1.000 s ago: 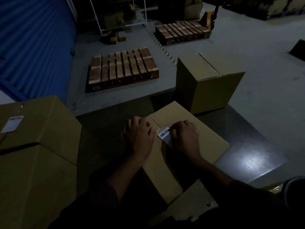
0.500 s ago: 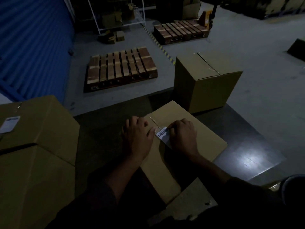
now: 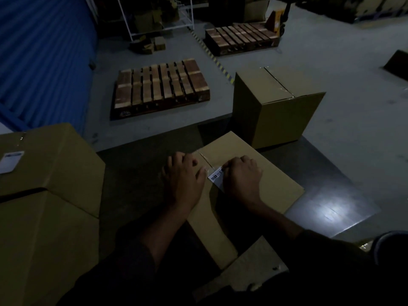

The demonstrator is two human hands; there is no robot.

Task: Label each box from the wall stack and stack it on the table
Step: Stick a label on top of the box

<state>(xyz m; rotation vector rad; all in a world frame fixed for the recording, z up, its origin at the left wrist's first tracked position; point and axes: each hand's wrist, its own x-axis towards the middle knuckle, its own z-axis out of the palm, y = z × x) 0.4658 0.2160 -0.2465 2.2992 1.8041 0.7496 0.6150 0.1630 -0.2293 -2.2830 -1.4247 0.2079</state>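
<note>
Change: across the last second almost nothing shifts; both hands stay planted on the same box top and the label sits in the same spot between them, with only a slight drift of the view
Meaning for the task: judged from this, the label is being rubbed flat, so this box is nearly ready to be stacked
Box in hand: the flat box (image 3: 254, 177) lies on the dark bench (image 3: 136, 173) straight ahead, its taped seam running under the hands
Label: the white barcode label (image 3: 216, 175) lies on the box top by the seam, its right part hidden under the right hand
Left hand (image 3: 184, 180): palm down on the left edge of the box top, fingers bent at the knuckles and pressing; it grips nothing
Right hand (image 3: 241, 178): knuckles up, fingertips curled down onto the label; in this dim light it looks like pressing, not pinching, though that is not certain
Other boxes: 1 tall box (image 3: 278, 104) stands at the far bench edge, just beyond the flat one; 2 stacked boxes (image 3: 48, 195) sit at the left, the upper carrying a white tag (image 3: 11, 161)
Floor: 2 wooden pallets (image 3: 161, 87) lie beyond the bench
</note>
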